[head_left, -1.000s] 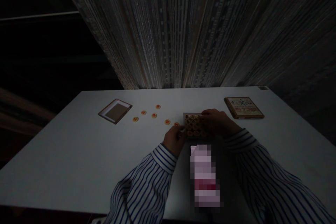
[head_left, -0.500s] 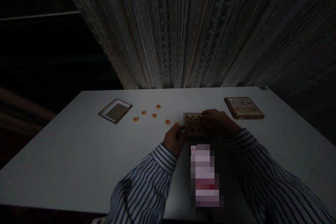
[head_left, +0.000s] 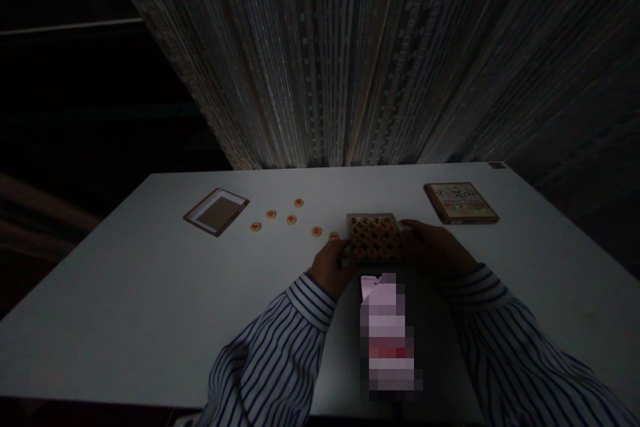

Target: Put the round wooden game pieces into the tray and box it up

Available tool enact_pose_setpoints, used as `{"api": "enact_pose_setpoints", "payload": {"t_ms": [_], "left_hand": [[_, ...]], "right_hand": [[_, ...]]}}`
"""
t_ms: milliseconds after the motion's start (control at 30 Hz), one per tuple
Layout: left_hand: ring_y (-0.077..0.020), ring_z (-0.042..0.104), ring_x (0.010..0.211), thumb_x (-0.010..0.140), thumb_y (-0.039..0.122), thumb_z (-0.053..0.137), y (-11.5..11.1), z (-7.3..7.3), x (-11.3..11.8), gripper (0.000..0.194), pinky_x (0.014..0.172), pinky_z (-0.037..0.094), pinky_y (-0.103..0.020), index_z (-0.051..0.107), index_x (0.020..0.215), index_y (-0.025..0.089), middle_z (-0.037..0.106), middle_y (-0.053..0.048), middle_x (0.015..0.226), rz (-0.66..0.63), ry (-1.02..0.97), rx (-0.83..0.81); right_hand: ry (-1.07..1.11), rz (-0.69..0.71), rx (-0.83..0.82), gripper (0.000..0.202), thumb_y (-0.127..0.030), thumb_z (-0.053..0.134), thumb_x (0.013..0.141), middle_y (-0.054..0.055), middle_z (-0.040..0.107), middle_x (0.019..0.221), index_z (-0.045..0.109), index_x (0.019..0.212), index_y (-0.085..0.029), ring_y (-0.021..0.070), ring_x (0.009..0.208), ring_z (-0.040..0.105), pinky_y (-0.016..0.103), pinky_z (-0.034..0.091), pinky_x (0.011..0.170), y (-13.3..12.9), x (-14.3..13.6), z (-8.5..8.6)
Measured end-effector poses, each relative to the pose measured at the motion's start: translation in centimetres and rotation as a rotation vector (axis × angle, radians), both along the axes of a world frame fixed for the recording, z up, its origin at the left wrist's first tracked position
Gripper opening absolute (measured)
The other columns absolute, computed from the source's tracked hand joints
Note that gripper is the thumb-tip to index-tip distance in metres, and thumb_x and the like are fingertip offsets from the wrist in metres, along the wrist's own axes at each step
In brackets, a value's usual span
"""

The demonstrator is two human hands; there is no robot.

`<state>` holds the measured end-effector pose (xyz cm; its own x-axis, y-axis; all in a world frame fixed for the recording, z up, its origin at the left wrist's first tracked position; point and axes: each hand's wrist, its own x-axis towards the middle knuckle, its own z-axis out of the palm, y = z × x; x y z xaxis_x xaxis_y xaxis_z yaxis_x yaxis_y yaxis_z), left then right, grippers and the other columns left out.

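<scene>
A clear box of Chinese chess pieces (head_left: 374, 237) sits on the white table in front of me, its round pieces lying in rows. My left hand (head_left: 332, 265) is closed on the box's lower left side. On the opposite side my right hand (head_left: 434, 247) grips the right edge, with its fingertips by the upper right corner; the thumb is lost in shadow. Several loose chess pieces with red characters (head_left: 317, 231) lie scattered to the left of the box, the nearest of them close to my left fingers.
An open shallow box half (head_left: 196, 217) lies at the left of the table (head_left: 165, 293). At the right is a flat box with a printed lid (head_left: 463, 201). A lit phone (head_left: 370, 287), mostly blurred, lies nearer me between my forearms. A string curtain (head_left: 310, 67) hangs behind the table.
My right hand has moved from over the box's top right pieces out to its right edge, uncovering them. My left hand stays at the left side. The view has shifted slightly.
</scene>
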<state>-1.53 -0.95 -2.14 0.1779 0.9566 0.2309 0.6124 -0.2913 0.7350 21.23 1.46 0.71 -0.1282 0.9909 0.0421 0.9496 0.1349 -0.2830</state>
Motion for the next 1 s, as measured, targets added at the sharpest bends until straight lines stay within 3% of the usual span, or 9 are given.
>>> {"api": "enact_pose_setpoints", "payload": {"t_ms": [233, 367, 1000], "left_hand": [[-0.0134, 0.058, 0.07, 0.066, 0.015, 0.064, -0.01, -0.04, -0.06, 0.043, 0.065, 0.049, -0.027, 0.057, 0.109, 0.016, 0.064, -0.005, 0.087, -0.06, 0.039, -0.023], [-0.0148, 0.058, 0.073, 0.067, 0.014, 0.063, -0.01, 0.17, -0.07, 0.044, 0.068, 0.049, -0.028, 0.057, 0.11, 0.014, 0.064, -0.006, 0.088, -0.088, 0.059, -0.045], [-0.0138, 0.058, 0.068, 0.068, 0.012, 0.06, 0.2, -0.07, -0.14, 0.036, 0.064, 0.049, -0.027, 0.059, 0.105, 0.014, 0.064, -0.005, 0.083, -0.038, 0.073, -0.014]], "right_hand": [[0.074, 0.051, -0.078, 0.038, -0.03, 0.034, 0.088, 0.008, 0.069, 0.101, 0.058, 0.115, -0.02, 0.0215, 0.09, 0.065, 0.033, 0.051, 0.075, -0.14, -0.37, -0.56], [0.094, 0.052, -0.096, 0.038, -0.028, 0.034, 0.088, 0.01, 0.067, 0.105, 0.057, 0.116, -0.017, 0.0224, 0.094, 0.063, 0.035, 0.05, 0.078, -0.12, -0.4, -0.54], [0.108, 0.062, -0.105, 0.038, -0.026, 0.035, 0.088, 0.01, 0.067, 0.106, 0.056, 0.117, -0.016, 0.022, 0.095, 0.063, 0.034, 0.049, 0.08, 0.28, -0.88, -0.22]]}}
